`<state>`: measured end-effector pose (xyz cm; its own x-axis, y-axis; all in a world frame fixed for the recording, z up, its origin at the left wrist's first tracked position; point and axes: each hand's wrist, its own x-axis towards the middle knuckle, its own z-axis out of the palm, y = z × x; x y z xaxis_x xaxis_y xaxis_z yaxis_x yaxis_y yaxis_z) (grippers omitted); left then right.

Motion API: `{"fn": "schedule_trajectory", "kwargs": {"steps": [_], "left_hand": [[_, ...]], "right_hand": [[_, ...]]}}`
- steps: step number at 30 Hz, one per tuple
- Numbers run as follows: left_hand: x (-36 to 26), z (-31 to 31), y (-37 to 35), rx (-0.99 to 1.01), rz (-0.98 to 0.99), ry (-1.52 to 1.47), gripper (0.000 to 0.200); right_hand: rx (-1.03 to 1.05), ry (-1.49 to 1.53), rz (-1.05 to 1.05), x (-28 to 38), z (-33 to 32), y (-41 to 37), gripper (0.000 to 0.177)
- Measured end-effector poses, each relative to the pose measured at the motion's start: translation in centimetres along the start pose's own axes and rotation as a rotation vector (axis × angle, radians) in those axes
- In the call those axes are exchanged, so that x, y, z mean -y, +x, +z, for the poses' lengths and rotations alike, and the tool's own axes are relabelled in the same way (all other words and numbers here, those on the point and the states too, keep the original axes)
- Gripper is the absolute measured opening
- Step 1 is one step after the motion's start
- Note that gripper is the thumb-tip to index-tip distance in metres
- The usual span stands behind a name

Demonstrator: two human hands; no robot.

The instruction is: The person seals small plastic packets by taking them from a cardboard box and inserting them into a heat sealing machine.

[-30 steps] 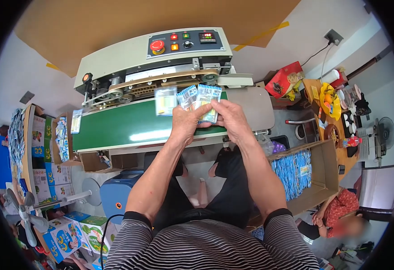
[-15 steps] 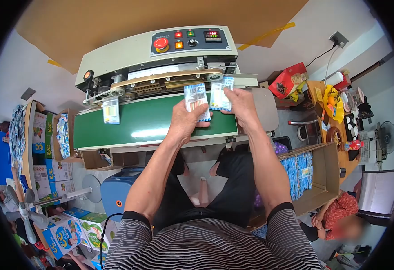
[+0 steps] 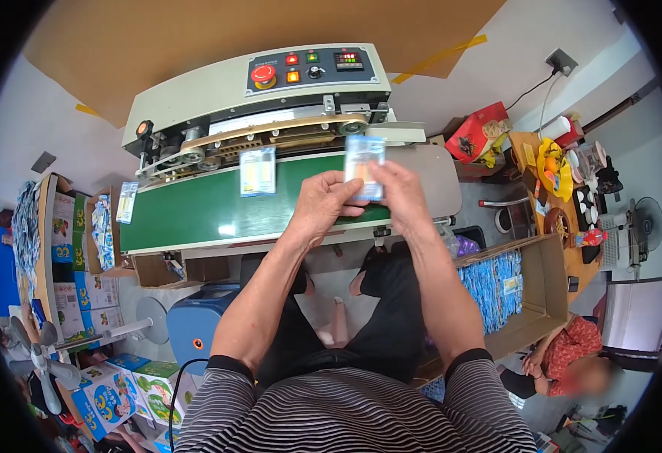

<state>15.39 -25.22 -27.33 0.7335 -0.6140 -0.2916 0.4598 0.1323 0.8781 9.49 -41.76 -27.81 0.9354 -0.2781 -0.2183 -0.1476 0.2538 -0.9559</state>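
Both my hands are over the right end of the sealing machine's green conveyor belt (image 3: 202, 208). My left hand (image 3: 322, 202) pinches the lower left of a small clear plastic packet (image 3: 361, 158) with blue edges, thumb across its front. At the packet's right side are the closed fingers of my right hand (image 3: 400, 195), slightly blurred. The packet is upright, just below the right end of the machine's sealing band (image 3: 285, 127). Another similar packet (image 3: 258, 172) hangs by its top edge at the band, farther left. A third packet (image 3: 127, 202) is at the belt's left end.
The sealing machine's control panel (image 3: 312, 69) has lit buttons and a red knob. An open carton (image 3: 546, 283) of blue packets stands to the right, near a seated person (image 3: 572, 351). Boxes and a fan (image 3: 44, 355) are on the left.
Two packets were held, one per hand; now both hands are at one packet, and another is at the band to their left. The earlier belt packet has travelled to the left end.
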Motion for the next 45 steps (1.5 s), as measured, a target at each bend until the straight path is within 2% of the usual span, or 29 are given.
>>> {"fn": "schedule_trajectory", "kwargs": {"steps": [2,6,14,18,21,22,23,26,28,30,31,32,34,36,37,40,41,44,45], "left_hand": [[0.0,-0.4,-0.3,-0.022,-0.024,0.025,0.030],[-0.4,-1.0,-1.0,-0.069,-0.039,0.008,0.029],[-0.5,-0.3,-2.7,0.010,-0.064,0.072,0.028],[0.3,0.5,-4.3,0.051,-0.067,0.121,0.028],[1.3,1.1,-6.5,0.086,-0.073,0.205,0.025],[2.2,1.3,-7.2,0.094,-0.095,0.228,0.024],[3.2,1.6,-7.6,0.113,-0.160,0.213,0.023],[8.2,2.3,-9.2,0.167,-0.294,0.209,0.024],[11.7,2.3,-10.3,0.231,-0.348,0.220,0.022],[15.0,2.3,-11.5,0.256,-0.398,0.237,0.021],[16.7,2.6,-12.1,0.257,-0.442,0.238,0.018],[18.4,3.0,-12.6,0.254,-0.485,0.240,0.014],[22.0,4.0,-13.9,0.300,-0.463,0.313,0.012],[24.4,5.8,-14.4,0.387,-0.397,0.444,0.011],[25.1,6.5,-14.5,0.381,-0.402,0.451,0.011],[25.9,8.7,-13.7,0.492,-0.187,0.842,0.018],[26.0,9.0,-13.1,0.489,-0.192,0.850,0.018],[25.3,8.9,-13.0,0.445,-0.408,0.825,0.026],[25.1,9.0,-12.9,0.441,-0.420,0.836,0.026]], "right_hand": [[-0.182,0.050,0.018,0.9,-0.8,-0.1,0.032],[-0.221,-0.041,0.031,1.3,-1.9,1.1,0.031],[-0.159,-0.066,0.073,-0.8,0.0,5.0,0.032],[-0.181,-0.112,0.110,1.2,1.5,1.8,0.035],[-0.135,-0.020,0.100,0.7,-0.6,-3.2,0.034],[-0.137,-0.004,0.092,0.7,-2.1,-5.5,0.032],[-0.240,-0.013,0.088,0.7,-4.8,-8.2,0.032],[-0.328,-0.257,-0.061,0.2,-10.4,-15.2,0.025],[-0.541,-0.653,-0.186,-1.0,-16.8,-19.7,0.020],[-0.787,-0.756,-0.027,-2.9,-24.6,-23.5,0.020],[-0.906,-0.917,0.023,-4.3,-29.3,-24.8,0.018],[-0.993,-0.959,0.004,-7.2,-35.0,-26.6,0.022],[-1.112,-1.137,0.162,-11.3,-44.7,-29.9,0.026],[-1.338,-0.286,0.441,-13.3,-50.9,-31.3,0.031],[-1.333,-0.279,0.447,-14.6,-52.3,-31.2,0.031],[-1.534,-0.122,0.562,-17.2,-54.9,-30.4,0.037],[-1.529,-0.115,0.568,-17.9,-55.9,-29.7,0.037],[-1.504,-0.326,0.683,-21.0,-57.5,-28.7,0.044],[-1.497,-0.316,0.696,-23.0,-59.1,-28.6,0.044]]}}
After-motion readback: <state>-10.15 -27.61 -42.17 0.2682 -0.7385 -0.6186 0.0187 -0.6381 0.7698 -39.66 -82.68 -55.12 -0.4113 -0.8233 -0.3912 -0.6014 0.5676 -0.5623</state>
